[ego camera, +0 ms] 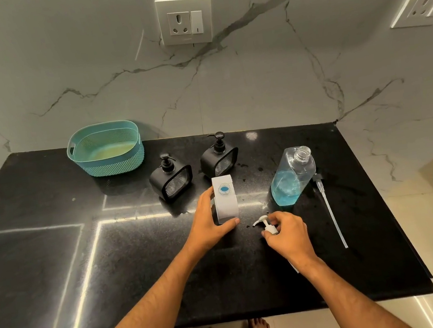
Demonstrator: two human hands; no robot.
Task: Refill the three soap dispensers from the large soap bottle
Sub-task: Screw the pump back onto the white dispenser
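Note:
A white soap dispenser [225, 200] stands uncapped on the black counter [139, 258], blue soap showing in its open neck. My left hand [208, 224] grips its left side and base. My right hand [286, 233] pinches the white pump head [266, 225] just right of it, the pump's tube hidden under my wrist. Two black dispensers [171, 180] [219, 157] stand behind with pumps on. The large clear soap bottle [292, 176], open and partly filled with blue soap, stands to the right.
The large bottle's black-capped pump with its long tube [330, 211] lies on the counter at the right. A teal basket [106, 148] sits at the back left against the marble wall. Small drops spot the counter near the dispensers. The counter's front edge is close to my bare feet.

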